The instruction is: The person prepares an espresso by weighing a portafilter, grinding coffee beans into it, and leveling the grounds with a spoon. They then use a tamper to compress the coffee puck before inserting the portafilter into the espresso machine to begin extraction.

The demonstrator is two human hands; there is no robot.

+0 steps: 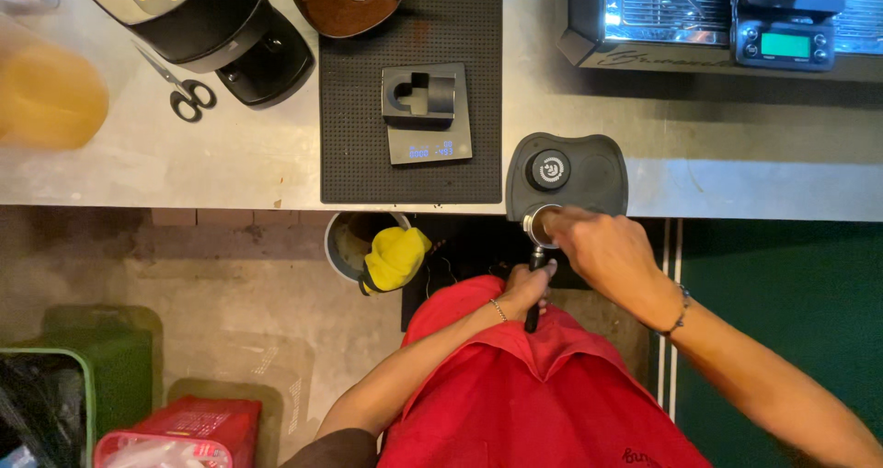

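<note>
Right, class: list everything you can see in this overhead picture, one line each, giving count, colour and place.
Portafilter: one, metal basket with black handle, at counter edge.
Tamping mat: one, dark grey, counter edge, round tamper on it.
Scale: one, grey, on black rubber mat.
Bowl of coffee grounds: one, brown, spoon in it, top.
Grinder: one, black and silver, top left.
Scissors: one, black-handled, beside grinder.
Bin: one, grey, yellow cloth on its rim.
Left hand: grips the portafilter handle.
Right hand: on the portafilter basket.
</note>
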